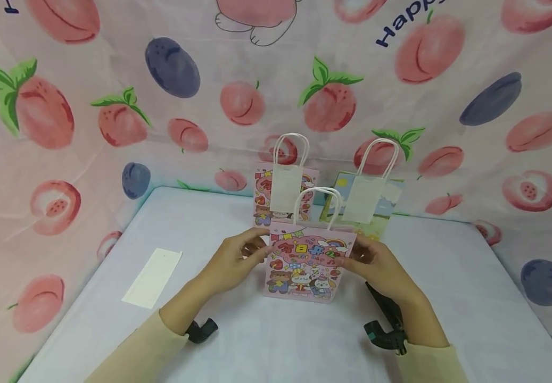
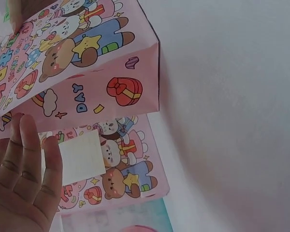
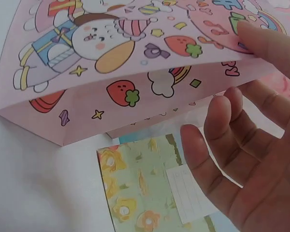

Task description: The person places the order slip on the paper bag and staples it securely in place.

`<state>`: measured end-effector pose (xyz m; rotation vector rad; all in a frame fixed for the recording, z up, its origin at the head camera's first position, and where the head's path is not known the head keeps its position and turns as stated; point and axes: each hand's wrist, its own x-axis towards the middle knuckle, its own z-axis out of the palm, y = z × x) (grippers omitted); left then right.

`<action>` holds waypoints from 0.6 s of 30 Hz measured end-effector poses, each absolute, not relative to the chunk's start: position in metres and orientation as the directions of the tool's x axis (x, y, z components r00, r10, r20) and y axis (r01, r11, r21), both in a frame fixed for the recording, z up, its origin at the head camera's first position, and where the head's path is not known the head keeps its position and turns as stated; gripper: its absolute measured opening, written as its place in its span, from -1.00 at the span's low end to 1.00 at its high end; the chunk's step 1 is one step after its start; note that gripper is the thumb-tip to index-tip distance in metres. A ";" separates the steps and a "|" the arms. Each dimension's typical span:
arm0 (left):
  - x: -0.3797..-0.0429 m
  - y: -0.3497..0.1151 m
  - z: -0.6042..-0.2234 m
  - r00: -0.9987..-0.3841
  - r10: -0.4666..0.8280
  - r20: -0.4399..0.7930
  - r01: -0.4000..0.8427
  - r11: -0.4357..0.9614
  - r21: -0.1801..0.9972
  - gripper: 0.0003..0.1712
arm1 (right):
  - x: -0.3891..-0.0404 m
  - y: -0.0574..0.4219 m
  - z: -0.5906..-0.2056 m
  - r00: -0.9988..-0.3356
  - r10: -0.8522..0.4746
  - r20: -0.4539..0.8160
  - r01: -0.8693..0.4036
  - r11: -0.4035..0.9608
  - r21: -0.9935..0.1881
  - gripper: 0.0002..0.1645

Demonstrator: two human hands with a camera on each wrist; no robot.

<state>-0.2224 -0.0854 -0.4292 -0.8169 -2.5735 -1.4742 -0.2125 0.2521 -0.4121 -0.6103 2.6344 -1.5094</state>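
Note:
A pink paper gift bag (image 1: 302, 268) with cartoon animals and white cord handles stands upright on the table between both hands. The left hand (image 1: 239, 260) pinches its left edge near the top, thumb at the front, other fingers at the side. At the opposite edge, the right hand (image 1: 376, 263) holds the bag with its thumb on the front face and its index finger behind. In the right wrist view, the remaining right fingers (image 3: 222, 145) are bent loosely beside the folded side panel. The bag's inside and back are hidden.
Behind stand a matching pink bag (image 1: 262, 197) and a green-blue flowered bag (image 1: 381, 218), each with a white card hanging in front. Another white card (image 1: 153, 278) lies on the white table (image 1: 256, 340) at left. A fruit-print cloth (image 1: 276, 69) hangs behind.

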 end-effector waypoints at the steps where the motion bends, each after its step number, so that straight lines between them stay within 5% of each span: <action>1: -0.222 -0.085 -0.428 -0.857 0.416 0.305 0.474 0.404 0.783 -0.57 | -0.212 0.252 -0.412 -0.922 -0.352 0.159 -0.313 0.440 -0.842 -0.45; 11: -0.223 -0.103 -0.419 -0.873 0.417 0.252 0.448 0.483 0.752 -0.47 | -0.215 0.254 -0.412 -0.908 -0.379 0.182 -0.339 0.406 -0.849 -0.43; 18: -0.224 -0.138 -0.421 -0.922 0.368 0.117 0.350 0.668 0.656 -0.47 | -0.212 0.255 -0.410 -0.903 -0.389 0.185 -0.348 0.406 -0.845 -0.48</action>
